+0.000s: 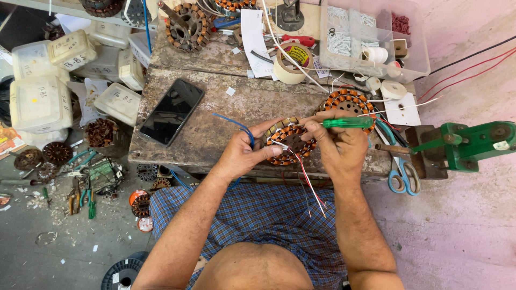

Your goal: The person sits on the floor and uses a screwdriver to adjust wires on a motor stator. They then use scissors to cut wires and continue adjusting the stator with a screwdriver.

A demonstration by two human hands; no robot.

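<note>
The person sits at a worn grey wooden workbench [215, 115], both hands raised just over its near edge. The left hand [243, 153] is closed around the left rim of a round copper-wound motor stator with orange insulation [290, 144], thumb pressed on its face, and a thin blue wire [236, 127] loops out from under the fingers. The right hand [337, 145] grips the stator's right side while also pinching a green-handled screwdriver [346, 123], which lies level across the knuckles. Red and white lead wires [310, 185] trail down from the stator toward the checked blue cloth on the person's lap.

Just beyond the right hand a second orange-and-copper stator [349, 99] lies on the bench. To the left a black smartphone [172, 111] lies face up. Farther off sits a roll of beige tape [290, 63]. At the near right edge lie blue-handled scissors [402, 177], and beside them stands a green metal hand press [467, 142].
</note>
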